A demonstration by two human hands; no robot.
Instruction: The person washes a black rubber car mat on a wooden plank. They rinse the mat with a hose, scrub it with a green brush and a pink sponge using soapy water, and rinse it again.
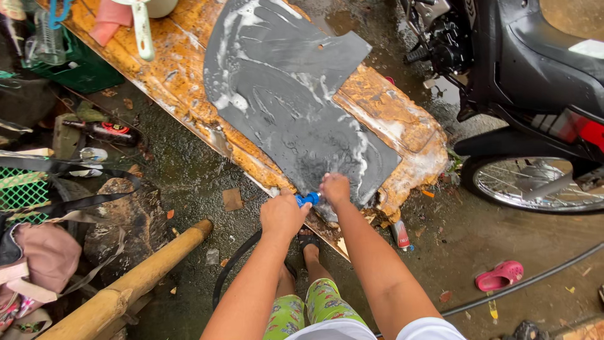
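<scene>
My left hand point(283, 215) is clenched around a blue hose nozzle point(307, 199), its fingers wrapped over the grip, and a black hose point(234, 267) loops down from it toward my feet. Just beside it, my right hand point(335, 187) is closed too, its fingers pinching the near edge of a dark grey rubber mat point(289, 107), right at the nozzle's tip. The mat lies flat on a worn orange tabletop point(396, 123), covering most of its middle and reaching its near corner, with white soap suds streaked across it.

Below the tabletop's near edge, the ground is wet concrete. A thick bamboo pole point(132, 283) slants away on my left, and a pink sandal point(500, 275) lies on my right, near a second dark hose point(535, 277) running across the floor.

Farther to the right, past the tabletop's right corner, stands a black motorcycle point(528, 69), its spoked wheel point(535, 182) near the wood. At the tabletop's far left edge rests a pale plastic scoop handle point(142, 31), with a green crate point(75, 72) just beyond it.
</scene>
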